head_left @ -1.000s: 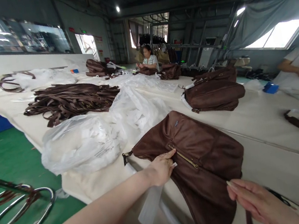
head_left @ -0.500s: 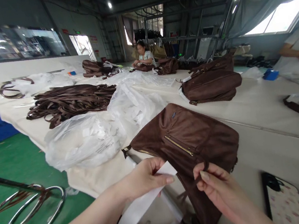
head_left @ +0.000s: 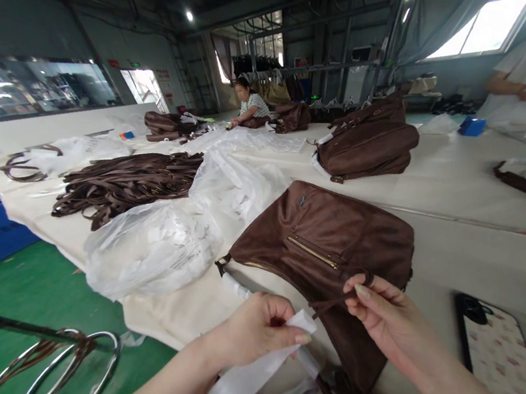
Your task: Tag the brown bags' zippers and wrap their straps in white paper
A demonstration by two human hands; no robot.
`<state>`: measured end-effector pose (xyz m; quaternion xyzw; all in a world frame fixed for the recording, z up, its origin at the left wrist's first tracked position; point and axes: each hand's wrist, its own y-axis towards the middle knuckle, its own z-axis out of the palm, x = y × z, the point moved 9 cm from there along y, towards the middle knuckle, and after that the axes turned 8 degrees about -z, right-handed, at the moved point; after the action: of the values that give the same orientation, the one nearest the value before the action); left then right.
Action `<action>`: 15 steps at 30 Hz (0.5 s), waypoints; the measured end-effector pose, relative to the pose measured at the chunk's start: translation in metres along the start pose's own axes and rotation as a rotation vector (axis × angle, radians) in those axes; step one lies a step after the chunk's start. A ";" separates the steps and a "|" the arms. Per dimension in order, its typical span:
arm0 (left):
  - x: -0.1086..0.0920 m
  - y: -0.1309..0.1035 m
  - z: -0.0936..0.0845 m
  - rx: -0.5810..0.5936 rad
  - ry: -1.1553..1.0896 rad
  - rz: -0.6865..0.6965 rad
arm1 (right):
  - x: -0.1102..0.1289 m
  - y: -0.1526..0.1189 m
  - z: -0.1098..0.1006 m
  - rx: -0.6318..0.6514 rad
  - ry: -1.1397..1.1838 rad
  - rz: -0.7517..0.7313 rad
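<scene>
The left hand (head_left: 257,326) is pinching a white paper strip (head_left: 250,376) just beside the right hand (head_left: 385,320), which is gripping the thin cord (head_left: 335,301) of the brown bag (head_left: 330,246) lying just ahead.

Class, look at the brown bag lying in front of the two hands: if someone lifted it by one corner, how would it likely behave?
The brown bag would probably sag and fold: it lies flat and creased, draping over the table edge. Its matte, suede-like surface suggests it would not slip easily. The thin pull strap pinched by the right hand looks limp, so it would likely dangle.
</scene>
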<state>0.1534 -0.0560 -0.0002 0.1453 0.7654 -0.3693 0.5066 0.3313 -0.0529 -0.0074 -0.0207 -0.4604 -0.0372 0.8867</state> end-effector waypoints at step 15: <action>-0.017 0.004 -0.002 -0.026 0.100 0.063 | -0.002 -0.003 -0.003 0.020 -0.202 0.053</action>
<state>0.1619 -0.0493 0.0136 0.1809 0.7896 -0.3353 0.4810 0.3320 -0.0555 -0.0108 -0.0279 -0.5472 -0.0066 0.8365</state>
